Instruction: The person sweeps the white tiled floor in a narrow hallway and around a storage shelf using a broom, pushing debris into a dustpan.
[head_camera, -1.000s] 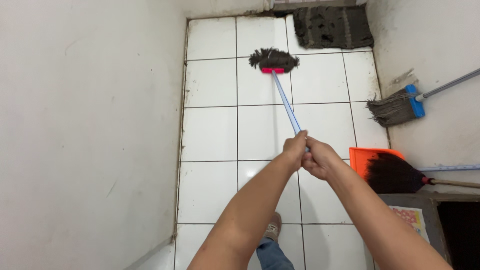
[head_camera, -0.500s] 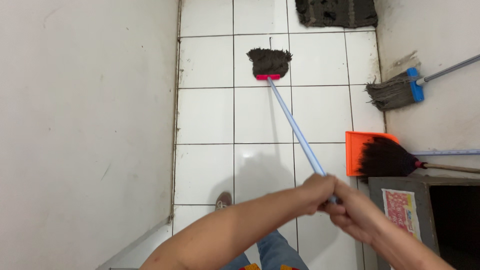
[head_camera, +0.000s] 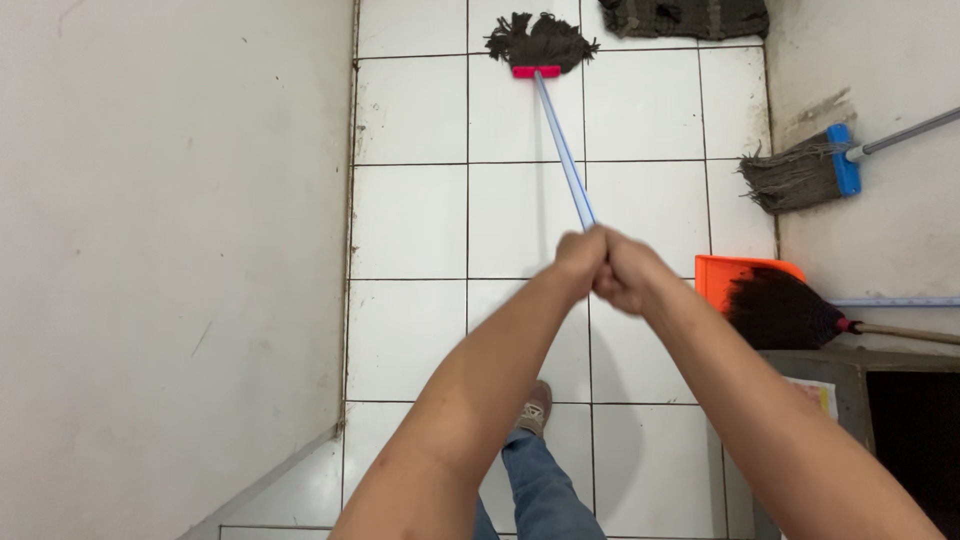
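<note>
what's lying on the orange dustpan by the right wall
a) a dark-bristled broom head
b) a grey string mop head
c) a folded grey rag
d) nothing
a: the dark-bristled broom rests its head on the orange dustpan, its wooden handle running off to the right; the grey string mop with the blue clamp lies apart, farther up along the wall.

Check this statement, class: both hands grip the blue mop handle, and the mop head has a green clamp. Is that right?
Not quite. The head view shows the left hand and right hand gripping the blue mop handle, but the clamp on the mop head is pink-red, not green.
</note>
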